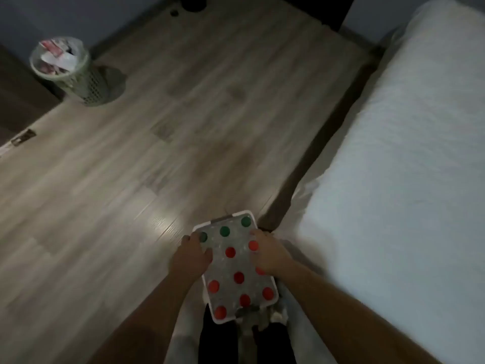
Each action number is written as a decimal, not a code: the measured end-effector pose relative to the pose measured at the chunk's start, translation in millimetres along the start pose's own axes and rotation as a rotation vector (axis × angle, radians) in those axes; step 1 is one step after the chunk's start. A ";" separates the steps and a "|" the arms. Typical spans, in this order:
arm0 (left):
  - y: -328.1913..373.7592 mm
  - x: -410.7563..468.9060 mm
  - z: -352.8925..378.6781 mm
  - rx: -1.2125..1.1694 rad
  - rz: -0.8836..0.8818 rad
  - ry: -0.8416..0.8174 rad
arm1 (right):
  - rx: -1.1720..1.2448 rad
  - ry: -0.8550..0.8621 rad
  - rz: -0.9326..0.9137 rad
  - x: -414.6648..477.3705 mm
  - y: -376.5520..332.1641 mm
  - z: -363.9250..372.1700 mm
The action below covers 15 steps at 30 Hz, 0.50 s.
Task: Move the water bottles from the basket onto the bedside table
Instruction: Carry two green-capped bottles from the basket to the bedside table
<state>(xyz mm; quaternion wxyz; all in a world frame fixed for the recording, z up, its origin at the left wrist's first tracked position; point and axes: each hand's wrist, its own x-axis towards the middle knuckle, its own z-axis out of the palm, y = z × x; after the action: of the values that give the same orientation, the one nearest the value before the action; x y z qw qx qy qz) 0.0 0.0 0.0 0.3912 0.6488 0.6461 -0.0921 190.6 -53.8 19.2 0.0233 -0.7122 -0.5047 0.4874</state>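
A white rectangular basket (237, 215) is held low in front of me, packed with several upright water bottles seen from above. Most have red caps (230, 252); three at the far end have green caps (225, 231). My left hand (193, 254) grips the basket's left rim. On the right rim, my right hand (267, 254) does the same, covering one cap in part. No bedside table is in view.
Grey wood-look floor (170, 127) stretches ahead. A bed with a white cover (406, 166) runs along the right. A mesh waste bin (70, 72) full of rubbish stands far left by dark furniture (15, 101). The room is dim.
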 end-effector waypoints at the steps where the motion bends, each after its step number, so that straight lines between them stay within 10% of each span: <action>1: -5.5 11.0 2.3 0.027 0.000 -0.008 | 0.015 -0.016 0.023 13.9 0.0 10.2; 15: -70.8 139.4 56.6 0.509 0.246 -0.061 | -0.156 0.081 0.104 156.6 -0.9 99.9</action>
<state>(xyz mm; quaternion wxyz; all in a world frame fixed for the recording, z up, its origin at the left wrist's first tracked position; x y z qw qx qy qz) -22.0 61.4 -153.0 0.2435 0.7966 0.5065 -0.2226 120.7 17.0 -137.8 -0.0374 -0.7562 -0.5021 0.4179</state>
